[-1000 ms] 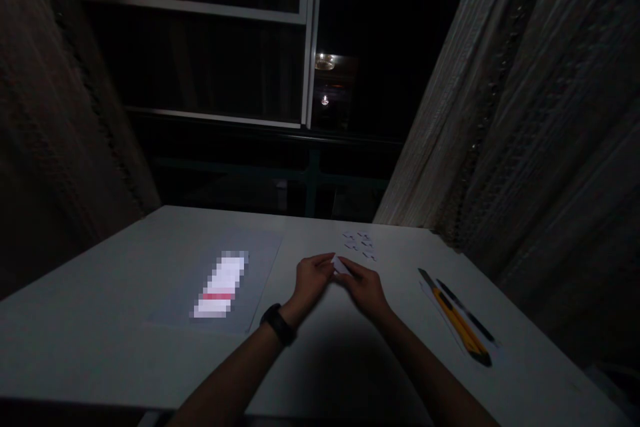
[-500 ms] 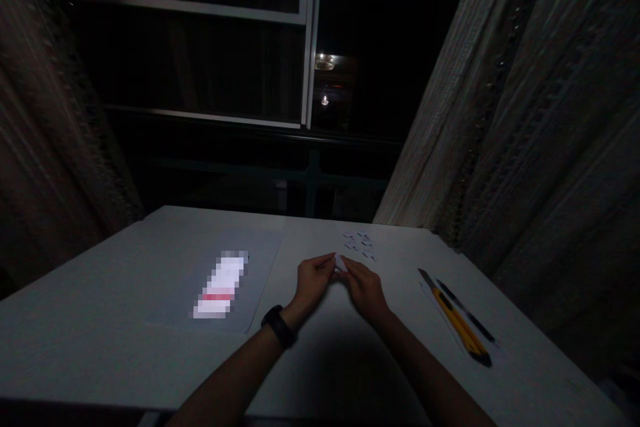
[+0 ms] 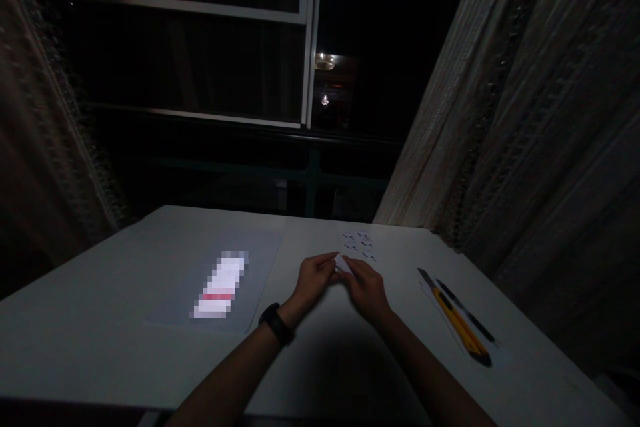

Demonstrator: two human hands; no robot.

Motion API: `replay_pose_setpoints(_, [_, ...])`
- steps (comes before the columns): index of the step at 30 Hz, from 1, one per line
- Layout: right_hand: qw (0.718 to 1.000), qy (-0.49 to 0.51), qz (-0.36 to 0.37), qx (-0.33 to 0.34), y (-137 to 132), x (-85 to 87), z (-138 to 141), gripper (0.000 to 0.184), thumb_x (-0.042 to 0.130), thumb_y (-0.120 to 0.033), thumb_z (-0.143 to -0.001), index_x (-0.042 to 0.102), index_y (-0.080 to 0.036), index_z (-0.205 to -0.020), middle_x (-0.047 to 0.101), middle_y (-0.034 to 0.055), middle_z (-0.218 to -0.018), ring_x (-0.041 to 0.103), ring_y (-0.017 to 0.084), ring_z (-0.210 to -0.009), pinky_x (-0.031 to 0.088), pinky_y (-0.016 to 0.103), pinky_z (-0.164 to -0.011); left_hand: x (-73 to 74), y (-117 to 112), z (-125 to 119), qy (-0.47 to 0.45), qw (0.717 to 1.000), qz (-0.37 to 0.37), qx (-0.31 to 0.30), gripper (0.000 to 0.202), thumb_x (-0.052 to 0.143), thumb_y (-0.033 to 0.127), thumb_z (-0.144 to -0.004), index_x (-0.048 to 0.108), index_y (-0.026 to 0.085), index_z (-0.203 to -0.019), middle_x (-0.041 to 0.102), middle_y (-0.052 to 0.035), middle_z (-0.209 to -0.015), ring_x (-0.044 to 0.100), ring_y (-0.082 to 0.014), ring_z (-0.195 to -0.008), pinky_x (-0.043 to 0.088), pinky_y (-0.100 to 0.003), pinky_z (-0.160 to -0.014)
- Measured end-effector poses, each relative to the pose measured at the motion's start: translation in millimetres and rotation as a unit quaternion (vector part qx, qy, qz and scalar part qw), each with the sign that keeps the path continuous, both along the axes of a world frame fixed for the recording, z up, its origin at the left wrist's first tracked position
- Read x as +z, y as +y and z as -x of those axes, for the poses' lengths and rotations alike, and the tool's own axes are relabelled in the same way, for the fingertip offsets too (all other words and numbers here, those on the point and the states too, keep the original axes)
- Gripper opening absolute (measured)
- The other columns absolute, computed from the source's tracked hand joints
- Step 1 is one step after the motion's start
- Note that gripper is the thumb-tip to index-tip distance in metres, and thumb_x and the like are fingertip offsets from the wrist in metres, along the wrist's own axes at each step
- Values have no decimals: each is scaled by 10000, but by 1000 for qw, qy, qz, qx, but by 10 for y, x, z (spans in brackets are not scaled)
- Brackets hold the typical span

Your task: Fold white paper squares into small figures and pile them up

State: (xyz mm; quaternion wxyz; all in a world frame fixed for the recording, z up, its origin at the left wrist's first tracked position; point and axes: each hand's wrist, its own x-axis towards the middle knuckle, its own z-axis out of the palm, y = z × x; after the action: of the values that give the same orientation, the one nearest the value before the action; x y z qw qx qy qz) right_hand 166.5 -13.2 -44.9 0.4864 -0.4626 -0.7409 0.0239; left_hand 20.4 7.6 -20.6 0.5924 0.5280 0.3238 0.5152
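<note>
On a white table (image 3: pixel 100 340) in dim light, my left hand (image 3: pixel 313 278) and my right hand (image 3: pixel 367 288) meet at the fingertips. Both pinch a small white piece of paper (image 3: pixel 341 262) between them, just above the tabletop. A dark watch (image 3: pixel 276 323) sits on my left wrist. Several small paper pieces (image 3: pixel 359 244) lie on the table just beyond my hands.
A yellow utility knife (image 3: pixel 457 327) and a black pen (image 3: pixel 467 315) lie to the right of my hands. A grey sheet (image 3: pixel 170 280) with a white label lies to the left. Curtains (image 3: pixel 525 113) hang on both sides of a dark window (image 3: pixel 200 47) behind the table.
My hands stay together on the small paper, with only slight finger movement. The curtain at the left has swung further left.
</note>
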Motion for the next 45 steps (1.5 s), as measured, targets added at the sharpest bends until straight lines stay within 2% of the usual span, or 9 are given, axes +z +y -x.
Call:
replay_pose_setpoints(7, [1000,1,5,4,6,20,14,319,449,-253,-834,563,-215,-1130,626,82,-1027,567,208,-954,445,359,-855,-11,59,34,28,998,-58,3,347,599,150,-648,641,117,-991,639,-100,-1033,599,-207,-904,478,-275,-773])
replay_pose_setpoints(11, [1000,-23,0,5,5,12,21,312,446,-252,-839,569,-185,-1118,630,98,-1018,575,207,-942,457,359,-841,-29,101,21,41,998,-34,-14,321,603,159,-646,645,100,-959,667,-105,-945,618,-197,-837,483,-275,-734])
replay_pose_setpoints(18, [998,-55,-3,7,-38,23,45,347,378,-251,-871,511,-178,-1183,634,104,-1017,580,202,-934,464,360,-829,-46,126,52,67,996,-22,46,263,640,274,-646,670,68,-805,679,-114,-775,616,-176,-672,477,-243,-580])
replay_pose_setpoints(25, [998,-38,25,39,-65,71,39,392,341,-253,-883,431,-197,-1260,601,86,-1104,553,193,-1008,433,353,-889,-36,112,74,47,999,9,13,288,653,307,-640,672,52,-772,660,-96,-669,602,-172,-596,486,-268,-550])
replay_pose_setpoints(30, [995,12,75,66,-84,122,46,357,370,-307,-877,506,-229,-1198,585,66,-1148,535,207,-1053,392,386,-938,-18,107,106,19,1000,21,-3,264,682,268,-611,660,58,-770,657,-96,-710,604,-168,-624,493,-261,-558])
replay_pose_setpoints(34, [982,75,146,97,-70,143,24,368,402,-386,-855,566,-211,-1135,597,60,-1133,531,226,-1060,378,397,-941,30,119,160,44,997,44,-37,283,711,255,-575,659,58,-771,649,-87,-686,596,-158,-604,489,-259,-544])
replay_pose_setpoints(40, [946,120,249,167,1,152,-58,444,446,-486,-802,612,-176,-1074,670,58,-967,596,237,-890,457,376,-789,44,181,248,148,985,65,-68,224,752,244,-511,646,68,-599,548,-12,-445,474,-80,-411,375,-203,-417])
replay_pose_setpoints(43, [937,122,271,182,23,166,-81,450,457,-500,-789,644,-161,-1018,687,54,-865,610,225,-765,471,357,-699,33,184,260,156,982,77,-76,213,761,228,-486,635,83,-579,530,4,-426,456,-74,-395,343,-198,-401])
replay_pose_setpoints(45, [941,129,264,171,23,181,-82,433,478,-488,-778,656,-157,-993,685,62,-880,608,227,-782,466,355,-709,25,171,257,153,981,95,-77,214,763,222,-475,624,90,-569,524,10,-427,449,-71,-390,334,-197,-395])
